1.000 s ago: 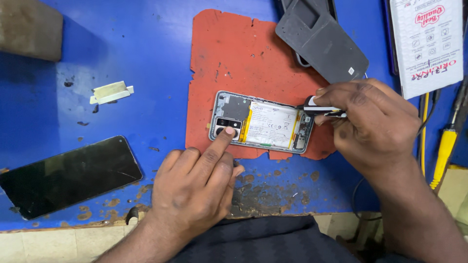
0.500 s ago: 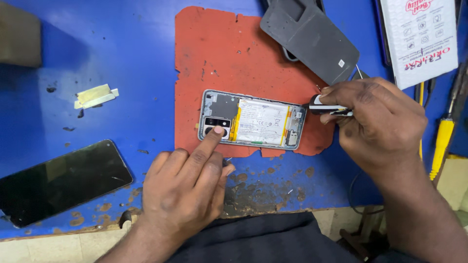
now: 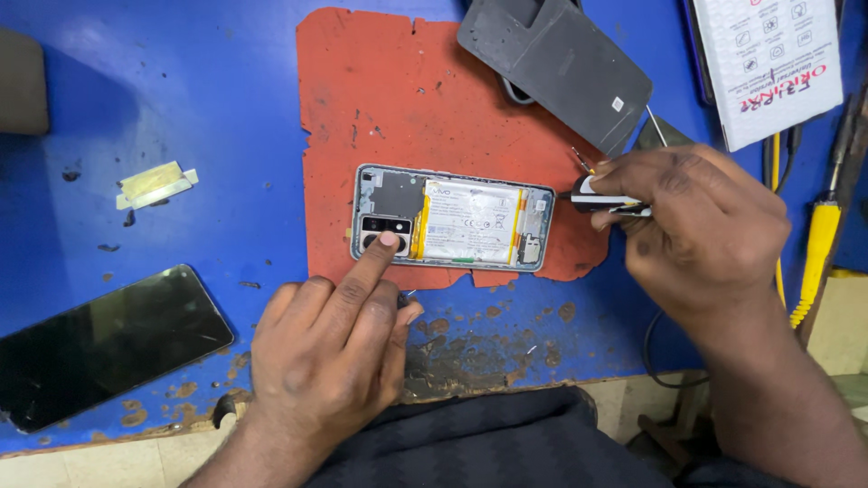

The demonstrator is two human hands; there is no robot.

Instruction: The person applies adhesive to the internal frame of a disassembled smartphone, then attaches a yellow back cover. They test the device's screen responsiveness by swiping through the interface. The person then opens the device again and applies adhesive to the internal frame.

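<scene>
Nearest: left hand (image 3: 330,348), forefinger extended, tip pressed on camera block of one opened phone (image 3: 452,218) lying on red mat (image 3: 389,99). Right hand (image 3: 701,230) pinched around one small screwdriver (image 3: 608,199) at phone's right end. One dark glass panel (image 3: 104,339) lower left. One grey back cover (image 3: 561,63) farther off. Worn, chipped blue bench (image 3: 181,99).

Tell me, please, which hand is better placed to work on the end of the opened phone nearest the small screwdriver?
Probably the right hand: it holds the small screwdriver, tip beside that end of the opened phone. The left hand is occupied, its index fingertip pressing near the camera module at the far end.
</scene>
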